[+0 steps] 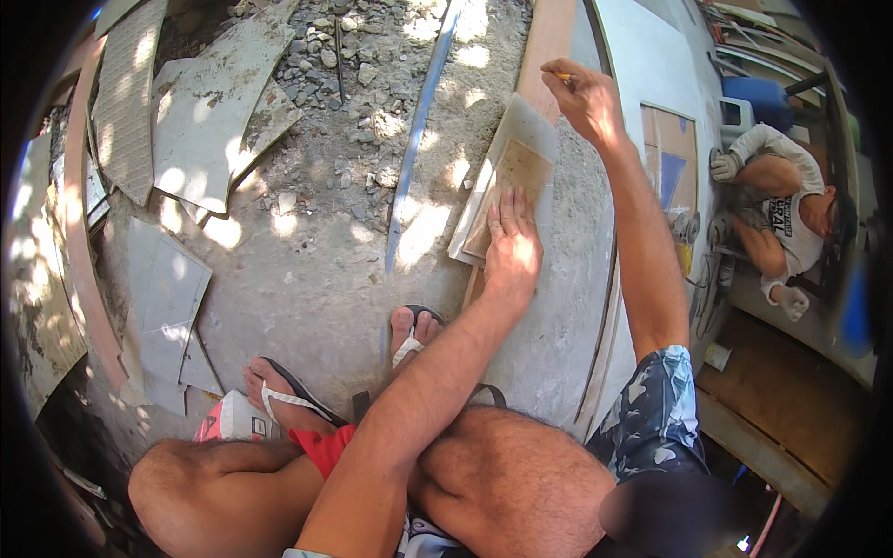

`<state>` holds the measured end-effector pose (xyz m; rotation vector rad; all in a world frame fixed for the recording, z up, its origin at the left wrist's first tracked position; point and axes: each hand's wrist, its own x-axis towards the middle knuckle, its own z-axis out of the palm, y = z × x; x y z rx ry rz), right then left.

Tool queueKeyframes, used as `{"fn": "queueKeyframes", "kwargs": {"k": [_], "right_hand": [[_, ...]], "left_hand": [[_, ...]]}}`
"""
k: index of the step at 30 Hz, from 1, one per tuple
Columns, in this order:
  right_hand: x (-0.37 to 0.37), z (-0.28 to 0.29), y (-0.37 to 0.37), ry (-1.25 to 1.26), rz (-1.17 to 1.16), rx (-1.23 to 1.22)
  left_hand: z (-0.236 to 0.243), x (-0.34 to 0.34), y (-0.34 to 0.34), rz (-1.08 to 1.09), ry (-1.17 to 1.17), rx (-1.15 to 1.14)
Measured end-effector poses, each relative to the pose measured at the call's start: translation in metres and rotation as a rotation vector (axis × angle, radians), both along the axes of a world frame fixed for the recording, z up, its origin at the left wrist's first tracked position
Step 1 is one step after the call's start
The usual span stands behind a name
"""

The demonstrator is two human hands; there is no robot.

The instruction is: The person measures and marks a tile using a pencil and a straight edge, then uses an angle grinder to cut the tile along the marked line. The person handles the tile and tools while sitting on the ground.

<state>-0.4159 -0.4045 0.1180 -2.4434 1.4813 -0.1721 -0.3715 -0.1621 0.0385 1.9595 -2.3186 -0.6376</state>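
My left hand (512, 246) lies flat, fingers stretched out, on a small brown rectangular panel (519, 166). Beneath that panel is a larger pale grey sheet (532, 121), tilted slightly and resting across a long reddish-brown plank (549, 46). Beyond the sheet's far end, my right hand (588, 102) is raised over the plank's right edge, its fingers closed around a thin orange-yellow pencil (565, 76). The pencil's tip is too small to make out, so I cannot tell whether it touches anything.
Broken grey tiles (200, 130) and gravel (344, 65) lie at the far left. A blue strip (419, 139) runs along the concrete floor. On the right, a white panel (642, 56) stretches out beside a gloved person (781, 195) crouching near a power tool (686, 228) and a blue container (758, 100).
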Motion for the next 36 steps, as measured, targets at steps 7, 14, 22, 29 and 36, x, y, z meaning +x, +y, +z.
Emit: {"fn": "queueKeyframes", "kwargs": {"k": [7,14,22,29,36], "right_hand": [[-0.062,-0.055,0.106,-0.196,-0.301,-0.196],[-0.078,-0.115,0.234,-0.282,-0.785,-0.125],[-0.093,-0.123,0.251,-0.327,-0.817,-0.117],[-0.082,-0.115,0.251,-0.423,-0.820,-0.134],[-0.080,-0.113,0.263,-0.406,-0.858,-0.016]], "left_hand": [[-0.018,0.027,0.005,-0.023,0.171,-0.177],[-0.014,0.027,0.009,0.246,0.247,-0.290],[-0.013,0.016,0.012,0.316,0.159,-0.318],[-0.007,0.039,0.010,0.219,0.083,-0.295],[-0.007,0.107,0.014,0.168,0.266,-0.207]]}}
